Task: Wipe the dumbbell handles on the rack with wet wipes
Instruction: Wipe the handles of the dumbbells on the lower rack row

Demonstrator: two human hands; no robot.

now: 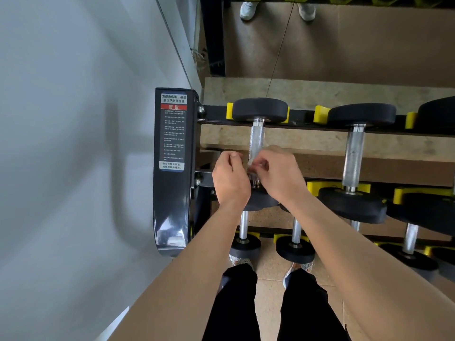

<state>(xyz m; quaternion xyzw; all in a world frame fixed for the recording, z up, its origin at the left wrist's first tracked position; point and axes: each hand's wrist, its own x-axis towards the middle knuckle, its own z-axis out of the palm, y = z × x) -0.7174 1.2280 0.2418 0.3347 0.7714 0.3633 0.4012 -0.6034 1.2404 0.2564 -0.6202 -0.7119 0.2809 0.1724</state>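
silver knurled handle [256, 141] between black weights [259, 110]

Black rack [213, 113] carries dumbbells [354, 153] in yellow cradles [321, 114].

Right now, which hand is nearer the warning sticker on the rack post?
Left. The left hand sits just right of the warning sticker; the right hand is farther right, across the dumbbell handle, pinching a wipe.

We wear black trousers [305, 308] at the bottom of the frame and pale trainers [296, 269] with orange trim; both our forearms [197, 254] are bare.
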